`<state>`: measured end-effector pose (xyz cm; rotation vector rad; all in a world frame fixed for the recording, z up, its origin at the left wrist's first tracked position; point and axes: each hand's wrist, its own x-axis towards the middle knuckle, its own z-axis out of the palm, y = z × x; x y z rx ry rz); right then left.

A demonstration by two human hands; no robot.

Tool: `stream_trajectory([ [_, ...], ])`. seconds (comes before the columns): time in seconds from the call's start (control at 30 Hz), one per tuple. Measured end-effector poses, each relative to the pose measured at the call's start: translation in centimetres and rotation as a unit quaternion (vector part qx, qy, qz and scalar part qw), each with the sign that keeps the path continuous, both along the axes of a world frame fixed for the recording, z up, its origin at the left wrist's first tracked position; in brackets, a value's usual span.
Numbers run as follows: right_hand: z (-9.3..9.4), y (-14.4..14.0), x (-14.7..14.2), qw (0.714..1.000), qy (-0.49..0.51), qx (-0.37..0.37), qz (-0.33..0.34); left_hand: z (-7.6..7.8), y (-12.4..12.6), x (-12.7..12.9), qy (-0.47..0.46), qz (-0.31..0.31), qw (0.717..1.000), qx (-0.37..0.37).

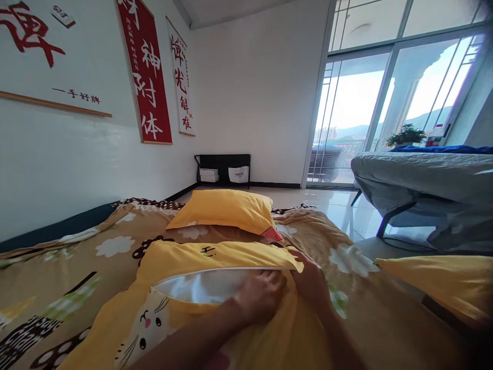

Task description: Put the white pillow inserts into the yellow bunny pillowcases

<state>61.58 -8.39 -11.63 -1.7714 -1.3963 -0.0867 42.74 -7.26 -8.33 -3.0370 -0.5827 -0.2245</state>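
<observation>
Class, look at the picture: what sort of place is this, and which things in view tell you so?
Most likely a bedroom. A patterned quilt covers a low bed, yellow pillows lie on it, and a second bed stands by the big window.

A home bedroom; patterned bedding [96,257], yellow pillow [225,209], calligraphy scrolls [145,72] on the wall.
</observation>
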Motion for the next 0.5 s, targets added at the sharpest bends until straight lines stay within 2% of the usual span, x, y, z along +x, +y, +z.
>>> stream_trajectory([
  [0.07, -0.1, 0.0, -0.1, 1.0, -0.006, 0.004, 0.007, -1.6, 0.5, 0.3, -0.007, 0.015, 1.0, -0.025],
  [0.17, -0.1, 0.0, -0.6, 1.0, -0.019, -0.011, 0.016, -3.0, 0.7, 0.3, 0.058, 0.051, 0.993, -0.086],
  [0.27, 0.2, 0.0, -0.9, 1.0, -0.008, -0.006, 0.03, -2.5, 0.5, -0.4, 0.088, 0.047, 0.987, -0.128],
  [0.33, 0.5, -0.1, -0.7, 0.997, 0.005, 0.013, 0.071, -1.7, 0.3, -1.8, 0.061, 0.034, 0.988, -0.135],
  [0.4, 0.8, -0.1, -0.5, 0.994, 0.017, 0.038, 0.105, -1.1, 0.0, -4.1, 0.006, 0.033, 0.991, -0.13],
  [0.5, 1.2, -0.4, -0.1, 0.993, 0.02, 0.086, 0.081, -0.6, -0.2, -8.4, -0.057, 0.065, 0.989, -0.119],
])
